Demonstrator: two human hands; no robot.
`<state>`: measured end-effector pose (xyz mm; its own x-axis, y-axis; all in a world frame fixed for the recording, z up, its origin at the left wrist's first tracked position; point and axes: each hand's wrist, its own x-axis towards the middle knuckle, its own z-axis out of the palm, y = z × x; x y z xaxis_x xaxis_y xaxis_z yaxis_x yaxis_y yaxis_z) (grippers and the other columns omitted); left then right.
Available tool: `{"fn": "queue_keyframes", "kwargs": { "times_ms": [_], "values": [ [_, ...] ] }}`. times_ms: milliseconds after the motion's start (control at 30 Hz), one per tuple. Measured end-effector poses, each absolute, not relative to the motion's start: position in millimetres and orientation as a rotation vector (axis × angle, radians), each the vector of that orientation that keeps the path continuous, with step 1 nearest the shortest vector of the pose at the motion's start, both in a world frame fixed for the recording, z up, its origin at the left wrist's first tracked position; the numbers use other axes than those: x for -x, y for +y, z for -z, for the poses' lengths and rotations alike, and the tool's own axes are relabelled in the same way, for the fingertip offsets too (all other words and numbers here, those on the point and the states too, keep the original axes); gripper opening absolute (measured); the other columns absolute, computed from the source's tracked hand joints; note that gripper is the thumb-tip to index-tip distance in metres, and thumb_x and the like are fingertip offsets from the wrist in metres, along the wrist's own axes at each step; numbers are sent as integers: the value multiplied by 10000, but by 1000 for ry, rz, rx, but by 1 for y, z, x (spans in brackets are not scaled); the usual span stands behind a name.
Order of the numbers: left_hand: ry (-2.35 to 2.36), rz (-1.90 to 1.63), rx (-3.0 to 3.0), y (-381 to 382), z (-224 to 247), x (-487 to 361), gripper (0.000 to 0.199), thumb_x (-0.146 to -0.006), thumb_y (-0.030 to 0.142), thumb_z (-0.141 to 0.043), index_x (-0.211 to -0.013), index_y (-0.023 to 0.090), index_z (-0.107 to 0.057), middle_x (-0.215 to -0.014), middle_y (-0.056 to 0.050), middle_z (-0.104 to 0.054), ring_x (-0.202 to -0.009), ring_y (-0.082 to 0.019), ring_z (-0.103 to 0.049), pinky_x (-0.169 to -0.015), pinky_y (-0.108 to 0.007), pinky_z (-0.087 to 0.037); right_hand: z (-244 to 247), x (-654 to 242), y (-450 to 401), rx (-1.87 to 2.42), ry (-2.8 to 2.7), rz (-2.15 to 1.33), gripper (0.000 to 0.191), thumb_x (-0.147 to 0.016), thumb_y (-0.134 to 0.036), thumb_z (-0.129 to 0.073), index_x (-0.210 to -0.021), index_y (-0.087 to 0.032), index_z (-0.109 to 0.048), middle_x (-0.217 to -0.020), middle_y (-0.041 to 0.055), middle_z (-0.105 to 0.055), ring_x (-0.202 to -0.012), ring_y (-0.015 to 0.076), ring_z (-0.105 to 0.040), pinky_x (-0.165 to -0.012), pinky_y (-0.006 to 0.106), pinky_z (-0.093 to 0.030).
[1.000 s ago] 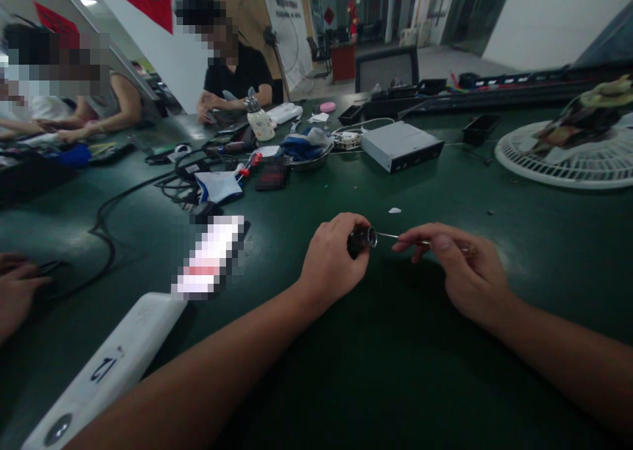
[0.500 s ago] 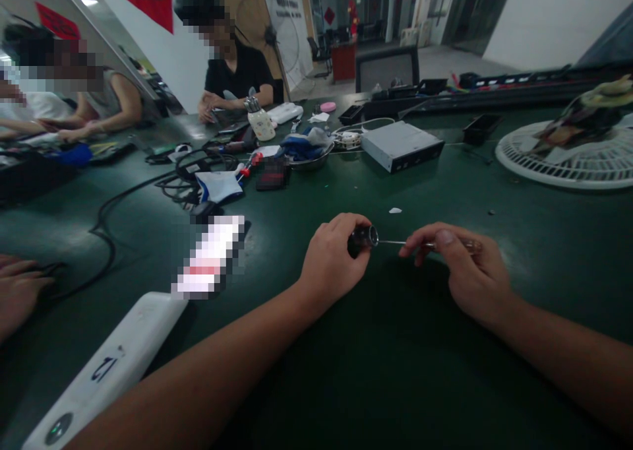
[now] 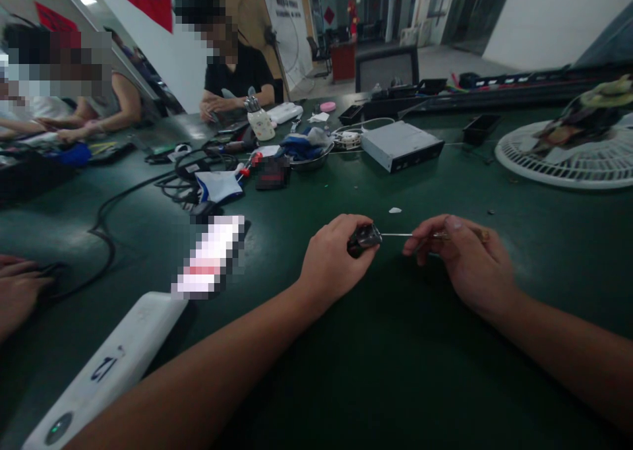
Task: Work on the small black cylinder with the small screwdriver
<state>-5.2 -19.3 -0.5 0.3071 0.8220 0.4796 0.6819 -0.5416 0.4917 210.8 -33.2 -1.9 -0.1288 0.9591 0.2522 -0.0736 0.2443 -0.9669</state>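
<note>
My left hand point(image 3: 333, 255) is closed round a small dark, shiny object point(image 3: 366, 237) with a rounded end; most of its body is hidden by the fingers, and its kind is unclear. In my right hand point(image 3: 469, 258) lies a screwdriver point(image 3: 398, 234), gripped by its brownish see-through handle. Its thin metal shaft points left, and the tip meets the right end of the dark object or goes into it; which of the two I cannot tell. Both hands are held over the dark green table point(image 3: 316, 384).
Left of my forearm lie a white device point(image 3: 109, 364) and a lit phone point(image 3: 212, 255). Further back are a silver disc drive point(image 3: 401, 145), a bowl with blue cloth point(image 3: 309, 148), cables and a white fan grille point(image 3: 568, 156). Another person's hand point(image 3: 20, 295) rests at the left edge.
The dark object has turned in my left hand, so its round end faces less towards me. My right hand has shifted slightly right and up with the screwdriver.
</note>
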Motion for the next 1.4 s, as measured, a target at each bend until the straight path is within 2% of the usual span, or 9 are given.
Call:
{"fn": "queue_keyframes", "kwargs": {
  "times_ms": [200,367,500,833,1100,1267,1400],
  "values": [
    [1347,-1002,-2407,-20,1,5,313,-841,232,-714,-1140,206,-625,-1090,-43,-694,-878,-187,-664,-810,-355,-546,1,-208,-31,963,-1345,-1188,359,-1017,-442,-492,-892,-201,-728,-832,57,-743,-742,190,-702,-568,289,-514],
    [1338,-980,-2418,-21,-1,5,311,-851,232,-700,-1151,204,-624,-1105,-57,-695,-884,-194,-668,-795,-363,-552,0,-209,-32,1011,-1348,-1167,410,-1033,-450,-447,-831,-206,-708,-755,41,-737,-667,164,-671,-587,289,-514],
    [1337,-988,-2419,-21,-1,5,301,-844,229,-705,-1134,200,-627,-1080,-59,-704,-895,-201,-670,-786,-362,-551,0,-211,-32,978,-1324,-1163,440,-1031,-467,-428,-801,-214,-704,-708,43,-732,-671,187,-678,-589,312,-514],
    [1248,-943,-2470,-20,-1,5,300,-847,222,-700,-1135,190,-624,-1080,-53,-706,-971,-218,-656,-847,-387,-529,1,-209,-30,909,-1304,-1197,410,-1026,-463,-444,-843,-215,-713,-767,48,-726,-713,194,-695,-558,299,-515],
    [1298,-970,-2426,-20,-1,5,295,-849,228,-700,-1133,204,-625,-1087,-55,-706,-962,-217,-664,-792,-364,-534,5,-212,-30,962,-1294,-1142,451,-1026,-488,-429,-785,-213,-694,-693,46,-712,-676,201,-685,-578,326,-518],
    [1269,-973,-2432,-19,0,5,296,-845,225,-701,-1129,199,-624,-1076,-54,-707,-952,-214,-665,-808,-372,-536,4,-213,-30,948,-1327,-1151,458,-1022,-500,-407,-790,-221,-686,-710,59,-716,-699,224,-695,-589,355,-523],
    [1229,-946,-2462,-20,-1,5,301,-852,230,-698,-1139,191,-618,-1086,-60,-703,-976,-219,-657,-833,-384,-532,3,-211,-31,917,-1297,-1165,420,-1022,-473,-425,-825,-220,-697,-750,57,-723,-703,217,-702,-554,335,-519]
  ]
}}
